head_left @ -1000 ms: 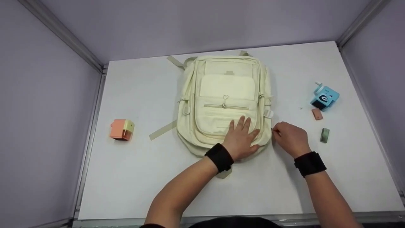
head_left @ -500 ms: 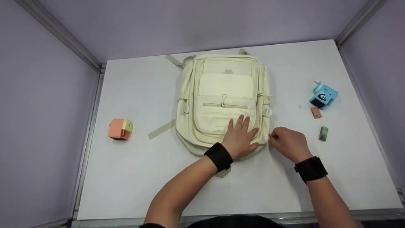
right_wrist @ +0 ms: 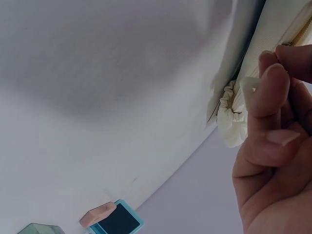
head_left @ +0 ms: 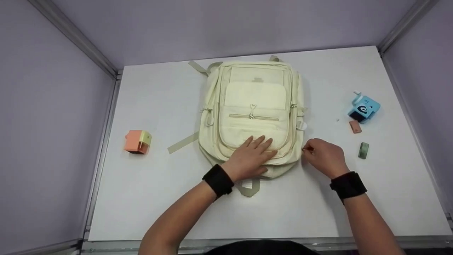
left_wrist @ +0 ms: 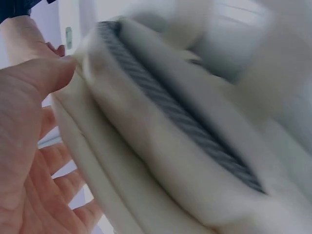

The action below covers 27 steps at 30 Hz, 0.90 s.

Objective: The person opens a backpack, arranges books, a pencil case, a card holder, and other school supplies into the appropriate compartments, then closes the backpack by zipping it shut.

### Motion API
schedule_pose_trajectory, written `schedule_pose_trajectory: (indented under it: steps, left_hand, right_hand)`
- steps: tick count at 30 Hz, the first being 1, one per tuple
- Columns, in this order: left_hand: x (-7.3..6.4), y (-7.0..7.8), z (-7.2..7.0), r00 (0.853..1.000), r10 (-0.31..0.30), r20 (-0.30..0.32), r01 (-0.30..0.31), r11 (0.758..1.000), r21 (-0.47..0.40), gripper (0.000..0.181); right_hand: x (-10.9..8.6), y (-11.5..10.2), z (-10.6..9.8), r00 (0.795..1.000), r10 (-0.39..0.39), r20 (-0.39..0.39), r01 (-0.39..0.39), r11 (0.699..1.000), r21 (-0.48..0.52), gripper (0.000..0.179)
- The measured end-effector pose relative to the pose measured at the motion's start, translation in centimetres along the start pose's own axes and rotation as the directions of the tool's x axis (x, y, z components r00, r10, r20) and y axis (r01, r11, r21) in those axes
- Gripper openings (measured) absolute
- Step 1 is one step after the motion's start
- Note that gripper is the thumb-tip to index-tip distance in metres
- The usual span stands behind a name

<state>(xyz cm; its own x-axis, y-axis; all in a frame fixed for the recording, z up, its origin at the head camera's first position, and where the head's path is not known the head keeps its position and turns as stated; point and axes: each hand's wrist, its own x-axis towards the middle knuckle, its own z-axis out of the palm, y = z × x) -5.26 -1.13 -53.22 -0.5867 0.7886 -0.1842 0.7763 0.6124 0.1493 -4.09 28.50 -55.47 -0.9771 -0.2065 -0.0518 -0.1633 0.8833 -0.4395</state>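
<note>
A cream backpack [head_left: 254, 95] lies front up in the middle of the white table. My left hand [head_left: 248, 160] rests on its lower front, fingers straight and slightly spread. In the left wrist view the thumb [left_wrist: 56, 73] lies along the cream fabric [left_wrist: 117, 146]. At the bag's lower right edge my right hand [head_left: 326, 157] pinches a small zipper pull between thumb and forefinger, mostly hidden by the fingertips. The right wrist view shows that hand [right_wrist: 273, 161] close to a zipper [right_wrist: 303, 30] on the bag's side.
A blue pencil sharpener with a crank [head_left: 364, 108] stands at the right, with a reddish-brown eraser [head_left: 355, 126] and a green eraser [head_left: 363, 150] nearby. An orange and yellow pencil sharpener [head_left: 138, 141] stands at the left. Straps [head_left: 183, 142] stick out from under the bag.
My left hand has slid left and slightly down across the bag's front. The right hand has moved slightly down along the bag's edge, still pinching the zipper pull.
</note>
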Motion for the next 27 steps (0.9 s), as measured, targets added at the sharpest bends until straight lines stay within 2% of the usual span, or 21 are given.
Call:
schedule_pose_trajectory:
  steps: [4, 7, 16, 22, 27]
  left_hand:
    - [-1.8, -1.0, 1.1, 0.999, -0.024, -0.041, 0.025, 0.999, 0.041, 0.059]
    - [-2.1, -1.5, 1.6, 0.998, -0.041, -0.055, 0.043, 0.999, 0.032, 0.054]
    - [-0.6, -1.1, 0.6, 0.991, -0.133, -0.013, 0.13, 0.983, -0.131, 0.047]
    - [0.0, -0.8, 0.3, 0.984, -0.18, 0.001, 0.178, 0.97, -0.164, 0.043]
    - [0.0, -0.9, 0.4, 0.983, -0.185, -0.003, 0.181, 0.965, -0.189, 0.041]
  right_hand:
    - [-0.1, 0.1, 0.0, 1.0, 0.006, -0.003, -0.006, 1.0, -0.009, 0.006]
    - [-0.3, 0.1, 0.0, 1.0, 0.014, -0.01, -0.014, 1.0, -0.01, 0.006]
    - [-0.7, -0.2, -0.1, 0.997, 0.037, -0.064, -0.037, 0.999, -0.006, 0.008]
    - [-1.2, -0.7, -0.3, 0.997, 0.045, -0.067, -0.046, 0.999, -0.009, 0.009]
    - [-1.9, -1.2, -0.3, 0.997, 0.053, -0.056, -0.053, 0.999, -0.001, 0.008]
